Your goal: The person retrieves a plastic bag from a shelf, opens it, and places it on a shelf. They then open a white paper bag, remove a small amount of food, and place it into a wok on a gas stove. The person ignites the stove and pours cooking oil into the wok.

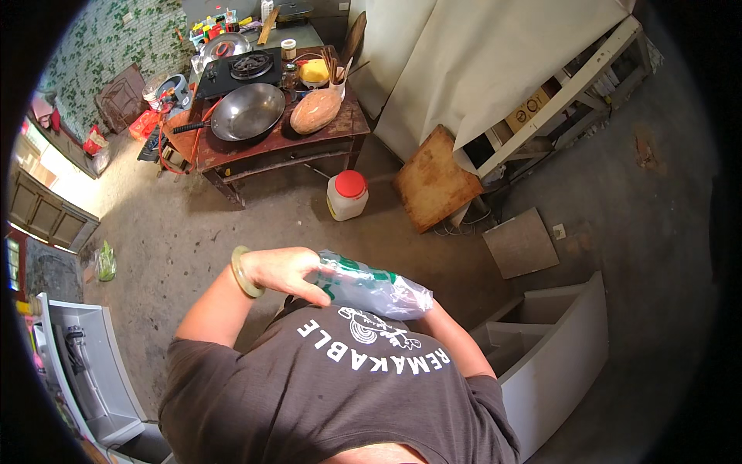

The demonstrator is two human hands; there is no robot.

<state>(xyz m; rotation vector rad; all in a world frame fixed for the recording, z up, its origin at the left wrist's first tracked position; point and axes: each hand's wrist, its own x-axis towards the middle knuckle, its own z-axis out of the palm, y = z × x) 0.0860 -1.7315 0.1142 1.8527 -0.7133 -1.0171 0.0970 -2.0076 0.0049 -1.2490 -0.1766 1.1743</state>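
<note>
A clear plastic bag (371, 287) with green print is held in front of my chest. My left hand (293, 275), with a pale bangle at the wrist, pinches its left end between thumb and fingers. The right forearm (455, 336) reaches up to the bag's other end. Plastic covers my right hand, and whether it is inside the bag or behind it is unclear. Directly below is my dark T-shirt (348, 400) with white print.
Ahead stands a wooden table (272, 153) with a wok (248, 113), a gas stove (251, 65) and an orange-tan gourd (316, 111). On the floor are a red-lidded jug (348, 196), a leaning wooden board (437, 180) and a flat panel (520, 243). Pale cabinets flank me, right (556, 365) and left (116, 371).
</note>
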